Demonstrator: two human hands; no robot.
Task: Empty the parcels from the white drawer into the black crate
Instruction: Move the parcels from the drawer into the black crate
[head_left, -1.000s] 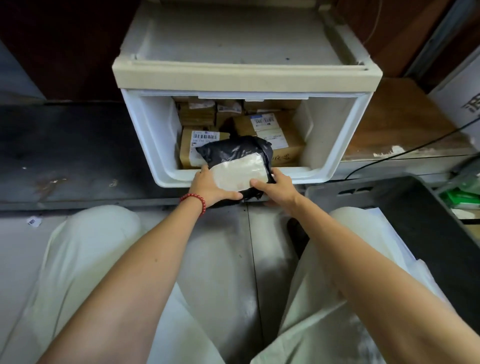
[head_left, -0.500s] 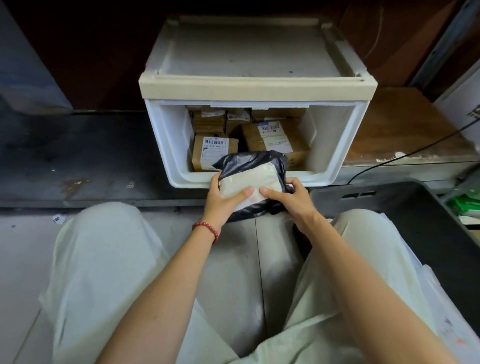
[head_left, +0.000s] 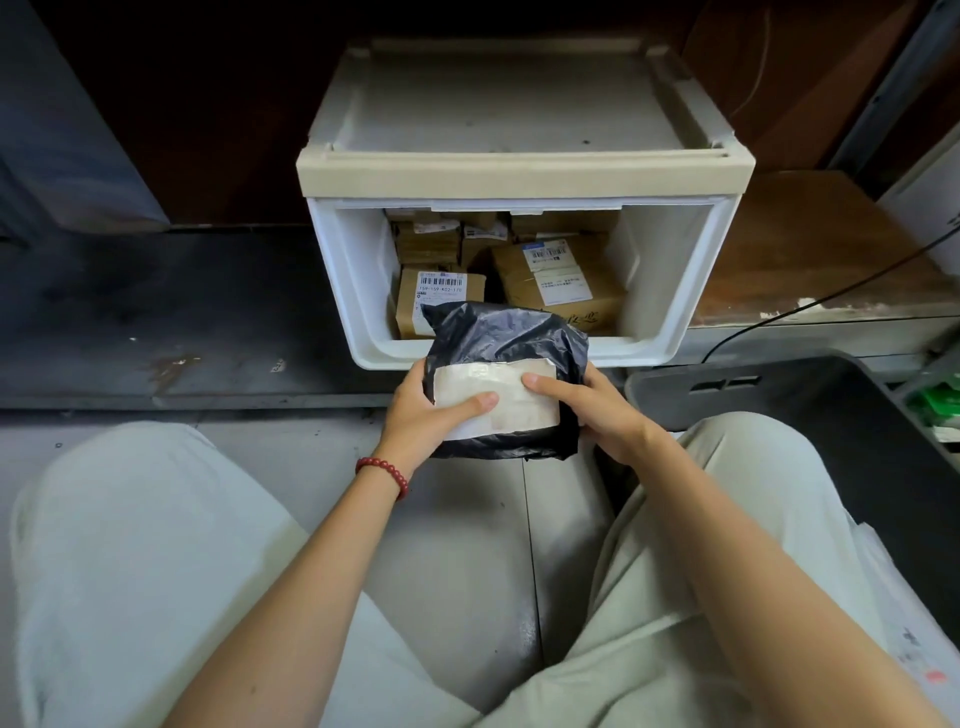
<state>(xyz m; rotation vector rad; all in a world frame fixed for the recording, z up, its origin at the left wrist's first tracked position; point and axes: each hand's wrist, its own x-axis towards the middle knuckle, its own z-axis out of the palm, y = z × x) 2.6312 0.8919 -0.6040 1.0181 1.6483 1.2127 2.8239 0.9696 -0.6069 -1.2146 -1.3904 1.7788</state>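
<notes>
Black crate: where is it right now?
In the head view, the black crate sits low on the right, just below and right of the open white drawer, beside the person's right knee.

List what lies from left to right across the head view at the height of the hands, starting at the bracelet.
red bead bracelet → left hand, gripping the parcel's left side → black parcel → right hand, gripping its right side → black crate → green items at the right edge.
</notes>
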